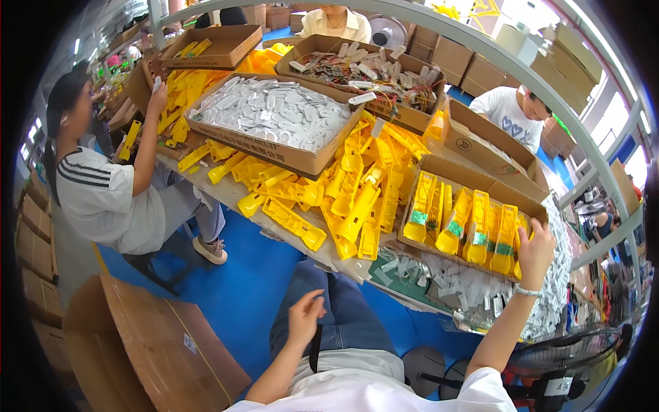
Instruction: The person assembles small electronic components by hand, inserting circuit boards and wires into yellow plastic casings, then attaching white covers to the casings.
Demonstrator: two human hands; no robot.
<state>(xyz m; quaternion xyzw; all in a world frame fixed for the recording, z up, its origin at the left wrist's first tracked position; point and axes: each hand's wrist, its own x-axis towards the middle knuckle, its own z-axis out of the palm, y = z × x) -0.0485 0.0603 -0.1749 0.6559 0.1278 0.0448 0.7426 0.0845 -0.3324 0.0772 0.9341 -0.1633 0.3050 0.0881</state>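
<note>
My right hand (537,253) is at the right end of a small cardboard box (473,180), its fingers bent over the end wall and its thumb beside the last yellow casing. A row of long yellow plastic casings (478,226) stands tilted in that box; several carry green pieces, and thin wires show. Over my lap, my left hand (306,317) hangs with loosely bent fingers apart and nothing visible in it. Loose yellow casings (357,199) lie heaped on the table, left of the box.
A carton of white plastic parts (271,113) stands mid-table, before a carton of wired parts (364,72). White pieces (473,288) lie near the front edge. Co-workers sit left (113,185) and far right (508,113). An empty carton (158,343) and a fan (570,364) flank me.
</note>
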